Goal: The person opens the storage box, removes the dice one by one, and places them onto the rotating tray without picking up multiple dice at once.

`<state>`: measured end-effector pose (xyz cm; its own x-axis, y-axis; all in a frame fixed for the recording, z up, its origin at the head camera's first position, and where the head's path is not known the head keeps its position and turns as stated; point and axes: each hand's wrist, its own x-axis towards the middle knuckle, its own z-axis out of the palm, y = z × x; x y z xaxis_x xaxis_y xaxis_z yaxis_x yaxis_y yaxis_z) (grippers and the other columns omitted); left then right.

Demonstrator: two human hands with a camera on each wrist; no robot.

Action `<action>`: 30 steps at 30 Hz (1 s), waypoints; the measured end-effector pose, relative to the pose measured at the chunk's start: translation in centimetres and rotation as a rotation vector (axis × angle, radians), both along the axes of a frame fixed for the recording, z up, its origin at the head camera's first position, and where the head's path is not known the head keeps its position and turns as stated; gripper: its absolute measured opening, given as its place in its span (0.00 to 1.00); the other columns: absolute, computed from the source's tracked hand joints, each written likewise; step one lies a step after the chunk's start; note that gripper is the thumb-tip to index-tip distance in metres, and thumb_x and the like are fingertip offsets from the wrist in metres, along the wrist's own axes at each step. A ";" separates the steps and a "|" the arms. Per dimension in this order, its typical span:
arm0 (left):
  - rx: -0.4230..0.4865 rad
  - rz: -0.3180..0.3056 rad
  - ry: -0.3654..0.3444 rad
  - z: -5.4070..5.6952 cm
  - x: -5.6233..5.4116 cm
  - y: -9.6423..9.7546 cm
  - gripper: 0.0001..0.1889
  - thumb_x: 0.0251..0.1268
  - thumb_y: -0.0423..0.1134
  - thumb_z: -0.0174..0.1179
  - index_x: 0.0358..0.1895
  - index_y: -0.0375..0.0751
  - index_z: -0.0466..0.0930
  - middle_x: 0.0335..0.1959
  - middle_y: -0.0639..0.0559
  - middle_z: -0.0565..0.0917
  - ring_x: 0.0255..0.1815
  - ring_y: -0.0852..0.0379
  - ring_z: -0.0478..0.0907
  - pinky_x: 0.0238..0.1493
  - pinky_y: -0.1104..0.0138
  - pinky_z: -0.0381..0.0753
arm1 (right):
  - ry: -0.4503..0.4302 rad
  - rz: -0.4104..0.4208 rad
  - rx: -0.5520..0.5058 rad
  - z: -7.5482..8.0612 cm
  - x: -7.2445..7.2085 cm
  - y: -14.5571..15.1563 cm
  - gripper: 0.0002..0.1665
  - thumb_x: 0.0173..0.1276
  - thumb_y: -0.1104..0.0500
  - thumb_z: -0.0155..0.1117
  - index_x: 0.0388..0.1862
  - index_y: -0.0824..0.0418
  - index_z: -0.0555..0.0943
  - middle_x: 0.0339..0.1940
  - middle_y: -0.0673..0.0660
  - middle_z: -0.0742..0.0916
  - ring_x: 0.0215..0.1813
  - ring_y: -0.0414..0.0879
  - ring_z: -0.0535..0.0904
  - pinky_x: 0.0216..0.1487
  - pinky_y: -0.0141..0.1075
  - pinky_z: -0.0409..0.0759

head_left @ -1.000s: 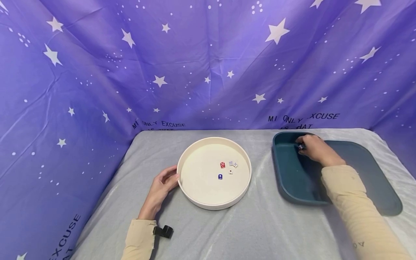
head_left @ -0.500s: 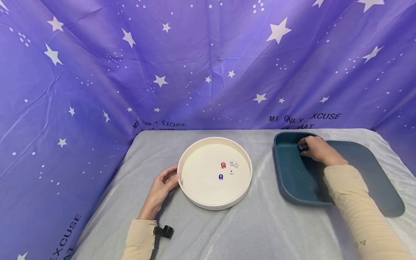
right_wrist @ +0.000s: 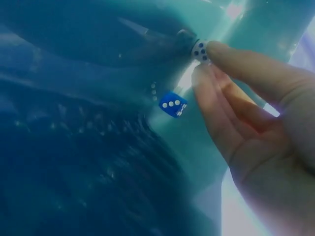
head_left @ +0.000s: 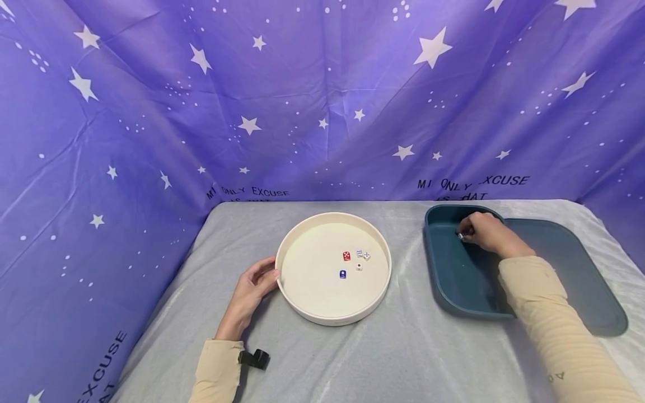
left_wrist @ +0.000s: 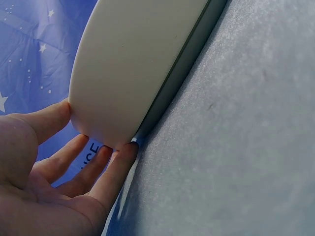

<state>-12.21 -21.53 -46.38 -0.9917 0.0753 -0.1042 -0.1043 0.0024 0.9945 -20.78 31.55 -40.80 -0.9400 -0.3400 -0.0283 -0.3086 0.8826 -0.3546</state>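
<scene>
My left hand (head_left: 252, 288) touches the outer side of a round cream tray (head_left: 330, 308) with spread fingertips, the thumb at its rim in the left wrist view. Inside lie a red die (head_left: 346, 256), a blue die (head_left: 342, 274) and several white dice (head_left: 359, 267). My right hand (head_left: 486, 232) reaches into a teal bin (head_left: 448, 280) at the right. Thumb and fingertips pinch a white die with blue dots (right_wrist: 200, 50). Beneath those fingertips, in the right wrist view, sits a blue die with white dots (right_wrist: 172, 104).
A flat teal panel (head_left: 559, 246) extends right of the bin, partly under my right sleeve. Grey cloth (head_left: 378, 358) covers the table. Purple starry curtain (head_left: 322, 101) hangs behind and to the left. A black strap mount (head_left: 254, 359) is on my left wrist.
My right hand has shifted slightly within the bin. Dark dice showed at its fingertips earlier; a white die shows there now. My left hand and the tray keep their place.
</scene>
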 end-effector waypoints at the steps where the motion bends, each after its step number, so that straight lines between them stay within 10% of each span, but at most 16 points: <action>1: 0.001 0.000 0.001 0.0 0.0 0.0 0.27 0.69 0.33 0.63 0.68 0.31 0.69 0.66 0.34 0.73 0.56 0.61 0.79 0.57 0.72 0.82 | -0.007 0.001 -0.004 -0.1 0.0 0.0 0.05 0.57 0.73 0.70 0.34 0.72 0.85 0.25 0.57 0.86 0.29 0.46 0.78 0.32 0.42 0.80; 30: 0.012 -0.003 0.000 0.1 0.1 0.0 0.26 0.69 0.33 0.62 0.68 0.31 0.69 0.66 0.34 0.73 0.57 0.59 0.79 0.56 0.71 0.83 | 0.048 0.068 -0.119 4.0 1.4 -3.6 0.08 0.64 0.70 0.68 0.42 0.70 0.86 0.38 0.63 0.89 0.38 0.54 0.85 0.37 0.44 0.86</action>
<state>-12.10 -21.51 -46.31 -0.9914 0.0796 -0.1037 -0.1047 -0.0091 0.9945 -19.42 27.93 -36.80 -0.9141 -0.4008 0.0607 -0.3852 0.8121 -0.4384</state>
